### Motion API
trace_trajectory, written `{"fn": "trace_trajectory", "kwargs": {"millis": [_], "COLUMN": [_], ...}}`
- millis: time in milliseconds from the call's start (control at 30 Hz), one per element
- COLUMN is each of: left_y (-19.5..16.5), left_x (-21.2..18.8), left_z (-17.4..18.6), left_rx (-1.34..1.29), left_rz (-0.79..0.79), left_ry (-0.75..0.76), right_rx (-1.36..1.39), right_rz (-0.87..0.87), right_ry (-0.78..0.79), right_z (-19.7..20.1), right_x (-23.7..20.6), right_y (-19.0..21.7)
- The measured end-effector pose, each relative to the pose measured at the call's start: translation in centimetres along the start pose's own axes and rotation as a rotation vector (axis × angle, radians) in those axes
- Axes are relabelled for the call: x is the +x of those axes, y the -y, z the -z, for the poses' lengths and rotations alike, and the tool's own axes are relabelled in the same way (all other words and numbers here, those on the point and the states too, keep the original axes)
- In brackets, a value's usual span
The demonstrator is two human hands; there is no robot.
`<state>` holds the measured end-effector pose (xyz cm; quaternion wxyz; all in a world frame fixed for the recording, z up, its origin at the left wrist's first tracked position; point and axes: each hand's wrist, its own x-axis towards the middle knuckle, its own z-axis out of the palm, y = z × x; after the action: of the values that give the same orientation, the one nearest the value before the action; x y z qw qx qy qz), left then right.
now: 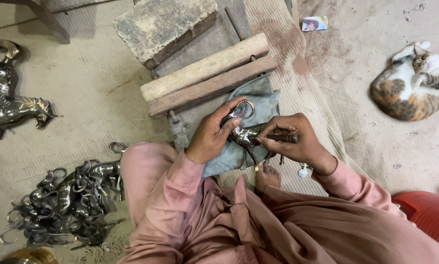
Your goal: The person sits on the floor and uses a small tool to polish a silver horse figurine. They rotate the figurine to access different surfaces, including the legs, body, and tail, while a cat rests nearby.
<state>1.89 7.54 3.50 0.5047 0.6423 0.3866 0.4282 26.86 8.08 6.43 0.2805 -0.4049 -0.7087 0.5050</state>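
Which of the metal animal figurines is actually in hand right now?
The small figurine over the blue cloth, between left hand and right hand. The heap and the large one lie untouched.

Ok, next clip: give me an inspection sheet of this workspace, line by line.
Surface: woven floor mat, dusty, stained reddish near the top.
Job's things: small metal animal figurine over a blue-grey cloth.
Clutter: pile of dark metal figurines; larger metal figure; stone block; two wooden bars; small photo card.
Grippers: left hand grips the figurine; right hand holds a thin tool against it.
Cables: nothing seen.
Surroundings: calico cat lying on the floor; red object.
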Motion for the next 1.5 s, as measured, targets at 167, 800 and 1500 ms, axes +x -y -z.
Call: {"fn": "trace_trajectory", "kwargs": {"millis": [167,800,1500], "left_y": [0.1,0.4,-3.5], "left_x": [0.0,0.0,-0.4], "left_z": [-0.1,0.0,1.1], "left_rx": [-0.011,-0.026,0.361], "left_rz": [0.006,-0.061,-0.1], "left_ry": [0.001,0.004,-0.109], "right_rx": [-0.005,0.254,0.782], "right_rz": [0.08,0.213,0.017], "right_ry": [0.061,-0.255,-0.327], "right_z": [0.3,-0.4,0.6], "right_x": [0.2,-1.3,0.7], "right_y": [-0.3,-1.9,2.5]}}
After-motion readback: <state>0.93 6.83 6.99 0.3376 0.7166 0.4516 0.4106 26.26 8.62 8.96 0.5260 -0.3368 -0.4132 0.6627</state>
